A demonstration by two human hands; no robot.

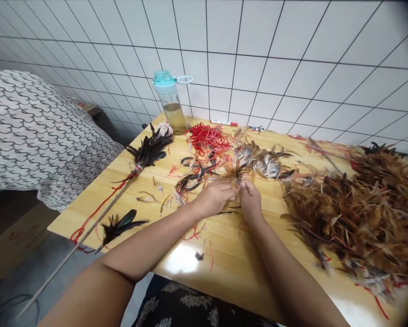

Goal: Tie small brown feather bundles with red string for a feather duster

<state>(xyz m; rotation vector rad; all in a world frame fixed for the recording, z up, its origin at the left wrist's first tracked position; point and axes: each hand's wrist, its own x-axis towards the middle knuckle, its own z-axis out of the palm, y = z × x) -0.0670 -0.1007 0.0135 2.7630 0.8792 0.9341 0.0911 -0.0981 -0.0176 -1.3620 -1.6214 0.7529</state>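
My left hand (216, 197) and my right hand (251, 196) meet over the middle of the wooden table (224, 254). Both have their fingers closed on a small bunch of brown feathers (234, 171), whose tips fan out away from me. Just beyond my right hand lies a pile of grey and white feathers (260, 160). A tangle of red string (209, 138) sits farther back. At the left, a stick (88, 236) with black feathers (150, 150) bound at its top by red string rests across the table edge.
A heap of brown feathers (360, 204) covers the right side. A water bottle (173, 109) stands at the back left by the tiled wall, with a red and white marker (223, 122) to its right. Loose black feathers (117, 229) lie near the left edge, beside a patterned cloth (47, 136).
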